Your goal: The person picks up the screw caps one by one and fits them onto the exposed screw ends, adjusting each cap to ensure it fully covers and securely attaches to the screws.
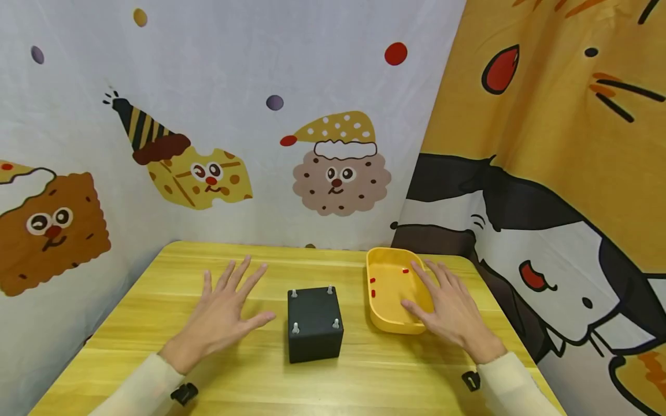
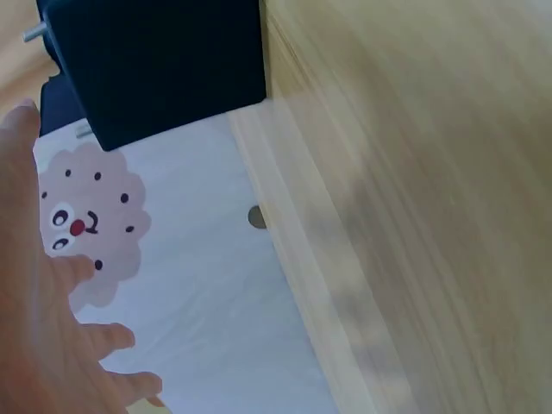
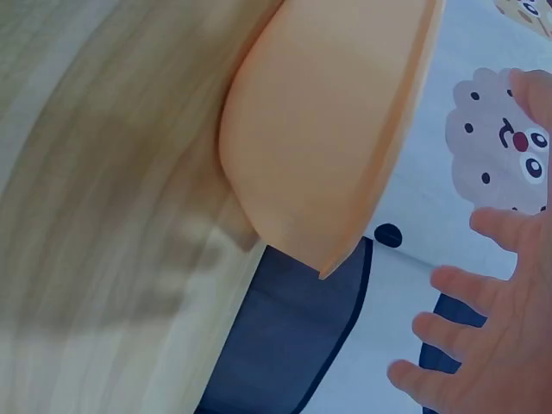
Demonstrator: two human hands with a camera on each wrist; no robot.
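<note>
A black box (image 1: 314,320) stands on the table between the two hands, with a metal screw upright at each corner of its top. Left of it, the left hand (image 1: 221,315) hovers with fingers spread and the thumb pointing toward the box; it holds nothing. In the left wrist view the box (image 2: 164,69) shows past that hand (image 2: 43,302). A yellow tray (image 1: 398,326) sits to the right, with several small red pieces (image 1: 373,293) inside. Over the tray's right side, the right hand (image 1: 450,306) is held with fingers spread, holding nothing. The tray's outer wall (image 3: 310,121) fills the middle of the right wrist view.
The wooden table (image 1: 234,381) runs back to a white cloth (image 1: 218,69) printed with cartoon figures. A yellow patterned cloth (image 1: 546,127) hangs along the right side. Dark straps or clips (image 1: 184,394) show at both wrists.
</note>
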